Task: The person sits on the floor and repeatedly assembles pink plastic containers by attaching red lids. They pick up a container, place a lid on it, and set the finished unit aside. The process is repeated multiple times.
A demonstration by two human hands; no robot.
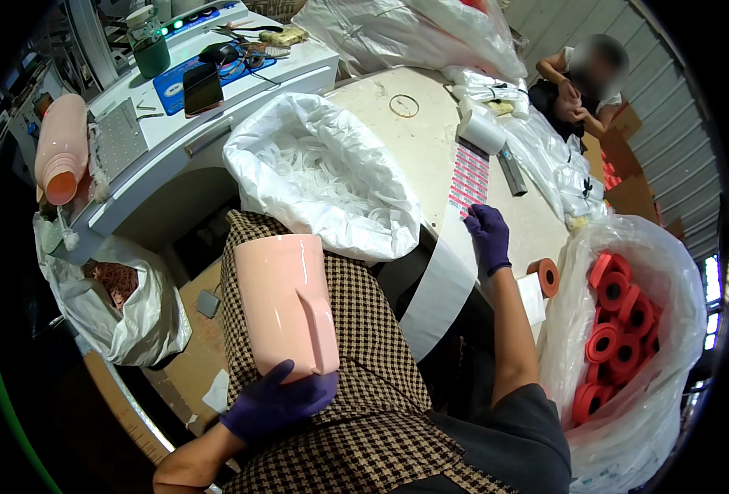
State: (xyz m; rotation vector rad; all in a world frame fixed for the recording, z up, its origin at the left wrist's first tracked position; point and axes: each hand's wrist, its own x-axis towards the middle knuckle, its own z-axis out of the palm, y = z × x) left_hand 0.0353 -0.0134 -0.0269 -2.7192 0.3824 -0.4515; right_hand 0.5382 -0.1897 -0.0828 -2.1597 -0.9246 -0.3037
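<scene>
A glossy pink tumbler (pixel 278 296) with a side handle leans over my lap. My left hand (pixel 282 403), in a purple glove, is closed round its base. On the table to the right, my right hand (pixel 489 237), also purple-gloved, touches the lower end of a strip of red-and-white labels (pixel 470 177). Its fingertips are pressed together there; whether a single label is between them is too small to tell. The white backing strip (pixel 438 296) hangs down over the table edge, below the labels. A white roll (pixel 481 132) lies at their far end.
A white bag of clear rings (pixel 323 189) sits ahead. To the right stands a bag of red ring-shaped parts (pixel 619 329); an orange-brown ring (pixel 547 277) lies nearer. Another pink tumbler (pixel 63 148) lies at left, near a phone (pixel 203 89). A person (pixel 582 90) sits at far right.
</scene>
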